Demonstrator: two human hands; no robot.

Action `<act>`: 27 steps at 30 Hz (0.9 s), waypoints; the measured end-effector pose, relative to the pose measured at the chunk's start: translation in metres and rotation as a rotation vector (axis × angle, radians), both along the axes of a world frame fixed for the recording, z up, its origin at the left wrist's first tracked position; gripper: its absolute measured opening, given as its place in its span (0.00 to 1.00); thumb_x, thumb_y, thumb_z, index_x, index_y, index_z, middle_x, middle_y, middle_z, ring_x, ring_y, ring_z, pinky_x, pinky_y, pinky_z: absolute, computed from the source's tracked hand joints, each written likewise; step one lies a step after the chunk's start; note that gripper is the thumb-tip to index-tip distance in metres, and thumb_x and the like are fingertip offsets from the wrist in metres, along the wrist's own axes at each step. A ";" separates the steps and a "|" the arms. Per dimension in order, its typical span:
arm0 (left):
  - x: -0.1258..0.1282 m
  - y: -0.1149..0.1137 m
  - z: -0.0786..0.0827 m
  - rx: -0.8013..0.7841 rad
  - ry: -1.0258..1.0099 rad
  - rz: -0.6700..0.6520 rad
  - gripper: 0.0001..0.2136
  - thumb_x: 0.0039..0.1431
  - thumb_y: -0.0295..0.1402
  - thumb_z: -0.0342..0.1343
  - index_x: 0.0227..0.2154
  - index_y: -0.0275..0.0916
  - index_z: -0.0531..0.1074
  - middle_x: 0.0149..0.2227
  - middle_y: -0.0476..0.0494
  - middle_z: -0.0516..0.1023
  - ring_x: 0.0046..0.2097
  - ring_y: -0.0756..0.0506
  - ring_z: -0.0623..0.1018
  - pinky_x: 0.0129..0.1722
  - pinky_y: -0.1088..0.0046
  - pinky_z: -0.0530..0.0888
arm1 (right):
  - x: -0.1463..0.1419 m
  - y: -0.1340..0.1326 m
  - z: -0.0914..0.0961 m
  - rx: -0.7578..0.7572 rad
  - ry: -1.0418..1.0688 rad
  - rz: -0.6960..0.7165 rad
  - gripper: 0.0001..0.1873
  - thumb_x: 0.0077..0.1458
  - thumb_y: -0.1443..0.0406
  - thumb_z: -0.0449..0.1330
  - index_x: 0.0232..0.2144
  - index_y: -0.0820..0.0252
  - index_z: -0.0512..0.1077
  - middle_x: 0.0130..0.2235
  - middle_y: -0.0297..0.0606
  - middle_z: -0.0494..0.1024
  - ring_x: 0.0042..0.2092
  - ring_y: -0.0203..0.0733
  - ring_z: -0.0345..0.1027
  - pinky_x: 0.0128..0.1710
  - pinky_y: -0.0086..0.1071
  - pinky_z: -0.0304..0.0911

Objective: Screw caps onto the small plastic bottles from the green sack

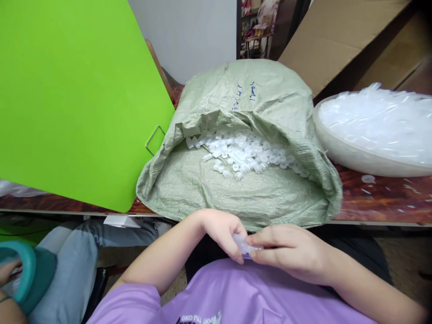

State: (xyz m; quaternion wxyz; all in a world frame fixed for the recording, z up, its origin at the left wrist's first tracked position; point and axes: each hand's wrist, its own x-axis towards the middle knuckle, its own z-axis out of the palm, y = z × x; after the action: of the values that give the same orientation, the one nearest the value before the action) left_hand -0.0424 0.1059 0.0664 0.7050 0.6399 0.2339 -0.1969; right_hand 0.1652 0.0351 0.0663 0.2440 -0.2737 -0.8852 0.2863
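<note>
In front of the purple shirt, both hands meet around small translucent white plastic pieces [240, 243]. My left hand [221, 229] has its fingers curled round one piece, whose end sticks out toward the right. My right hand [293, 252] pinches the other end between thumb and fingers; whether it is one piece or two joined ones I cannot tell. Just beyond the hands, a pale green woven sack [236, 198] lies with its mouth open toward me. Many short white plastic tubes [249, 153] are heaped inside it.
A white bowl [364, 155] heaped with clear plastic pieces stands right of the sack on the reddish table [364, 198]. A bright green board [77, 99] leans at left. Cardboard [337, 36] is behind. At lower left, another person's hand reaches into a teal bucket [37, 274].
</note>
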 end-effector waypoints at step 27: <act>-0.005 -0.004 0.004 0.330 0.083 0.277 0.05 0.39 0.32 0.54 0.22 0.38 0.65 0.19 0.56 0.61 0.21 0.55 0.61 0.20 0.79 0.58 | -0.012 0.006 -0.011 -0.087 0.103 -0.363 0.11 0.52 0.65 0.59 0.40 0.56 0.73 0.33 0.35 0.79 0.32 0.36 0.73 0.32 0.28 0.69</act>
State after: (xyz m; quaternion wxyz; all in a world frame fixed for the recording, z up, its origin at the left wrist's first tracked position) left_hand -0.0470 0.1015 0.0709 0.6008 0.6996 0.3776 -0.0834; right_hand 0.1530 0.0415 0.0553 0.3246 -0.4241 -0.7943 0.2894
